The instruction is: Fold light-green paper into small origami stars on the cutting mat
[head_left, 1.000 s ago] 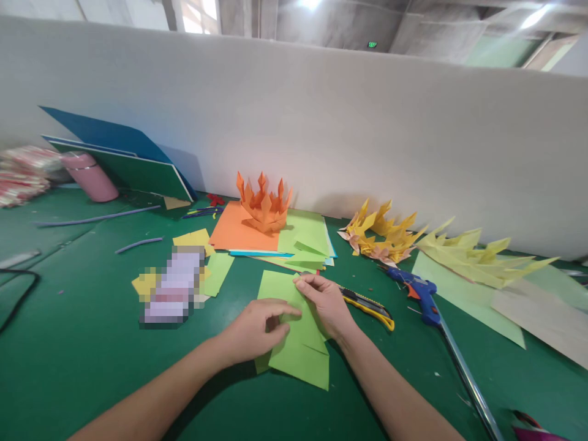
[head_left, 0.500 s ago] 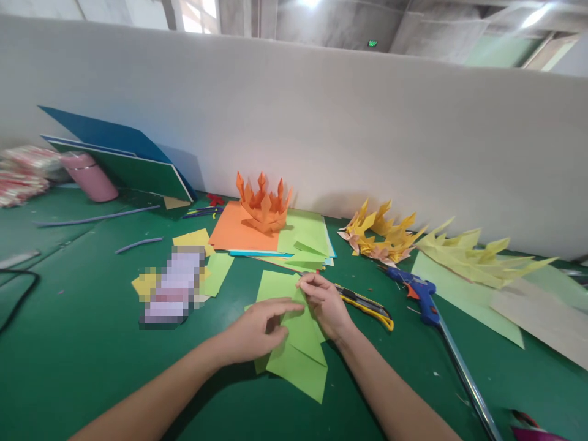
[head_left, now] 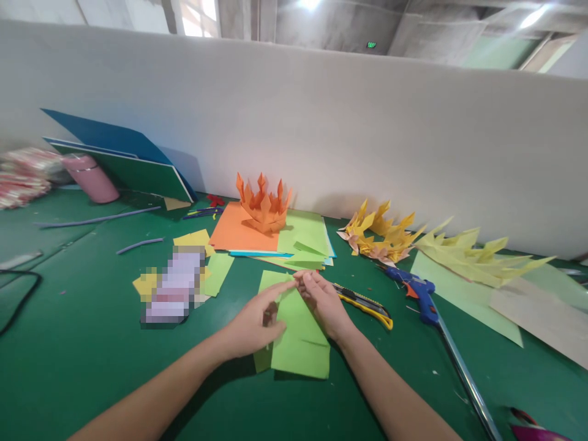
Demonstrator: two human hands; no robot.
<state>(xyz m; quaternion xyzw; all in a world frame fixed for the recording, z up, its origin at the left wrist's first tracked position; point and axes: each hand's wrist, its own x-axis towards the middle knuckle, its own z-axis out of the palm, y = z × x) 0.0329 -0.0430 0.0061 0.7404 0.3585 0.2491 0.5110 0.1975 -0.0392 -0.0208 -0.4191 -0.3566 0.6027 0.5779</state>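
Observation:
Over the green table, a folded light-green paper [head_left: 301,343] lies between my hands, its lower end toward me. My right hand [head_left: 324,306] pinches the paper's upper tip between thumb and fingers. From the left, my left hand [head_left: 255,321] reaches across with its index finger stretched to that same tip, close to the right fingertips. Its thumb is apart from the index finger and rests at the paper's left edge. More light-green paper [head_left: 267,280] shows beneath the hands. A yellow utility knife [head_left: 367,306] lies just right of my right hand.
An orange paper crown [head_left: 264,208] stands on stacked coloured sheets behind the hands. Farther right are a yellow-orange paper crown [head_left: 386,236], a pale yellow paper crown [head_left: 482,254] and a blue glue gun [head_left: 418,291] with a glue stick. At left are a pixelated object [head_left: 174,285] and a pink bottle [head_left: 92,179].
The folded paper has turned, so its lower end is straighter and higher. My left index finger has moved up to the tip beside my right fingers.

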